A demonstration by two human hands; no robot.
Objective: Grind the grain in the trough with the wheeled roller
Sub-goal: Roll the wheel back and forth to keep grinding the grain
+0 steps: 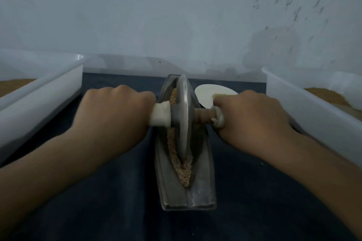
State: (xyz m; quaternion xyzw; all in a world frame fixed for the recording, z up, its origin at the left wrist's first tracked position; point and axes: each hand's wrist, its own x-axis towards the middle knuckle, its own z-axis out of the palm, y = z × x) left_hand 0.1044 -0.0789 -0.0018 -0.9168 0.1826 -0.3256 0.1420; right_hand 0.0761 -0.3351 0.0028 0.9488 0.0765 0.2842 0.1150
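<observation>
A narrow grey metal trough (201, 186) lies lengthwise in front of me on a dark cloth. Tan grain (185, 174) fills its groove, crushed at the near end and whole at the far end. The wheeled roller's metal disc (183, 115) stands upright in the groove, toward the far half. My left hand (115, 111) grips the white-wrapped left handle. My right hand (248, 115) grips the right end of the axle. The disc hides the groove right beneath it.
A white bin (39, 92) stands at the left and another white bin (305, 100) at the right, both holding tan grain. A white dish (205, 92) sits behind my right hand. A pale wall rises just past the trough.
</observation>
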